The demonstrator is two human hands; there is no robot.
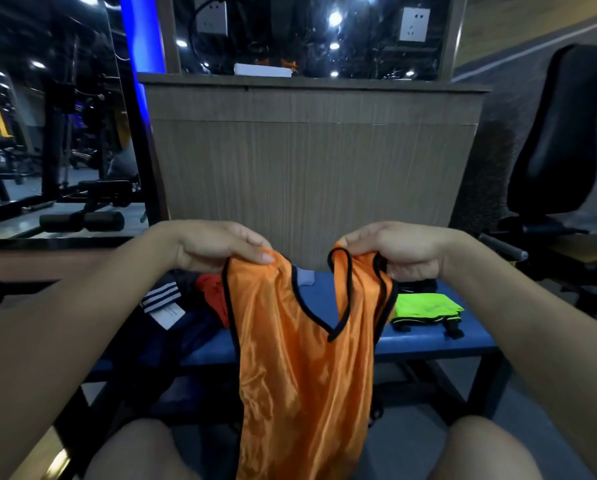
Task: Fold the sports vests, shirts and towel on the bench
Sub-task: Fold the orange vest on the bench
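So on the far left of the surface (pixel 428 341) there's a messy heap of unfolded clothes (pixel 186 306), dark stuff with white stripes plus something red, clearly still waiting its turn. Moving right, the left hand (pixel 217 245) is clamped on one shoulder strap of the orange vest (pixel 297 358), thumb on top and fingers curled under, wrist about level. The vest hangs straight down from both straps between the knees, in front of the surface's near edge, not resting on it. My guess is it's held up like that so gravity pulls it flat and the straps line up before the first fold. Right hand (pixel 394 249) mirrors the left, pinching the other strap, which looks bunched up in the grip. Both forearms reach forward, hands near each other at the same height. Further right on the surface sits a neon green vest (pixel 427 308), looking already folded, so I'd say the job's partway through.
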